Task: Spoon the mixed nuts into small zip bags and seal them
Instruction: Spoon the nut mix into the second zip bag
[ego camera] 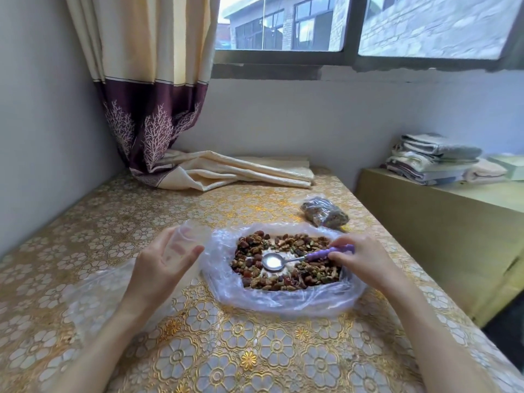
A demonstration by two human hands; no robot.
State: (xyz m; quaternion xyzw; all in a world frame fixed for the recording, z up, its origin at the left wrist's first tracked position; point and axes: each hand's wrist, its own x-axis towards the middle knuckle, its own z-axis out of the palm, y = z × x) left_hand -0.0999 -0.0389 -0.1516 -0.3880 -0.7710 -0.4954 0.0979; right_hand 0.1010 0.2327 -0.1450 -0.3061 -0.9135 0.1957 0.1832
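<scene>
1. Head view: the left hand (161, 262) holds a small clear zip bag (181, 239) upright, fingers curled round it, just left of the nuts.
2. The right hand (360, 258) pinches the purple handle of a spoon (286, 261); its empty metal bowl rests among the nuts (286, 262).
3. The nuts lie in a wide open plastic bag (283, 303) on the gold-flowered table (226, 350).
4. A filled bag (324, 212) lies beyond, near the table's right edge.
5. More clear plastic (93, 296) lies under the left forearm.

No legible text (anywhere visible)
</scene>
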